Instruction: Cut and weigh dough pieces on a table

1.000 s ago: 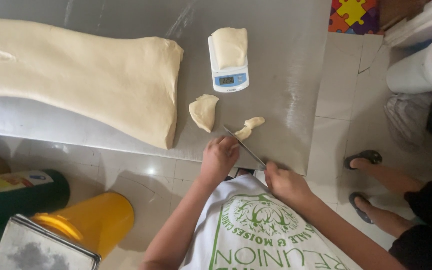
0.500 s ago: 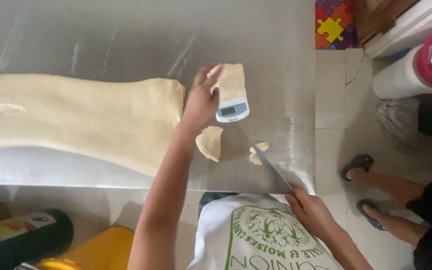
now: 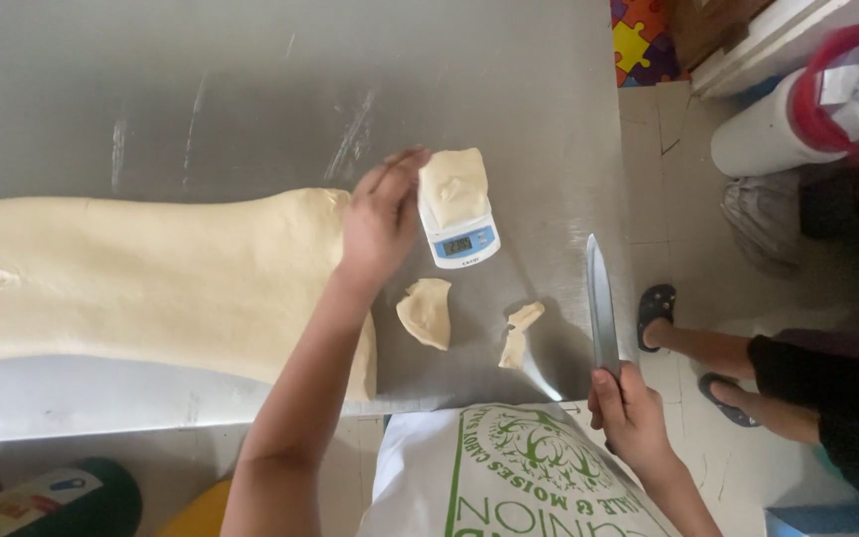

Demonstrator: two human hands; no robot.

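1. Nearest the camera, the right hand (image 3: 631, 418) is wrapped around the handle of one knife (image 3: 601, 303), whose blade points away from the person over the right edge of the steel counter (image 3: 251, 89).
2. Two small dough scraps lie on the counter ahead of the apron: a wedge-shaped piece (image 3: 427, 312) and a thinner twisted scrap (image 3: 519, 333), near each other but apart.
3. To the left lies one large dough slab (image 3: 141, 283), running off the left edge of the view; the left forearm crosses its cut end.
4. The left hand (image 3: 382, 217) is loosely curled with fingers apart, holding nothing, its fingertips just beside the dough portion (image 3: 453, 185); whether they touch it cannot be told.
5. That one portion sits on the platform of one small white scale (image 3: 461, 242) with a blue front, between the slab's end and the knife.
6. On the floor to the right, another person's two sandalled feet (image 3: 693, 343) stand near one white tub with a red rim (image 3: 797, 119); its contents cannot be told.
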